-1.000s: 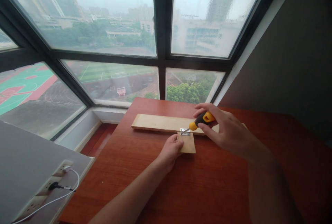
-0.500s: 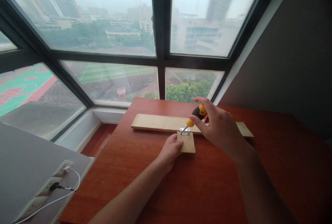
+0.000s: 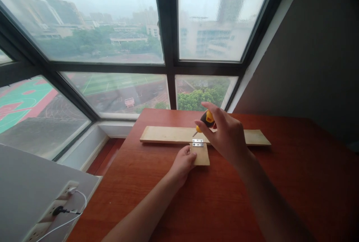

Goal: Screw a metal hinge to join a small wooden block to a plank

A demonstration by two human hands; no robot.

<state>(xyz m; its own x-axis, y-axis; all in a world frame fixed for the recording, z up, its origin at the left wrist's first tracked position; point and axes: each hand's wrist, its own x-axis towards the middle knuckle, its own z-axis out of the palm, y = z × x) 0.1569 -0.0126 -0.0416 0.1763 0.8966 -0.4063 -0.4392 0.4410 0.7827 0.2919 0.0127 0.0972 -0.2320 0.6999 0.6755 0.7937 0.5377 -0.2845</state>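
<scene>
Between the fingers of my right hand (image 3: 226, 132) is a screwdriver (image 3: 206, 118) with a black and yellow handle. Its shaft points down and left, and the tip is a little above a silver metal hinge (image 3: 198, 143). This hinge joins a small wooden board (image 3: 201, 157) to the near edge of a long, pale wooden board (image 3: 165, 133). My left hand (image 3: 184, 161) grips the small board at its left edge, thumb on top and the other fingers partly hidden. Part of the long board lies behind my right hand.
Both boards are on a reddish-brown wooden table (image 3: 134, 197). Framed windows (image 3: 171, 66) rise beyond its far edge. At lower left, a low wall carries power sockets (image 3: 53, 210) with a white cable (image 3: 84, 197) and a black plug (image 3: 58, 210). A dark wall is at right.
The screwdriver tip has lifted off the hinge and now sits above it, as my right hand moved up and left. My left hand keeps its grip on the small board. The view has shifted slightly.
</scene>
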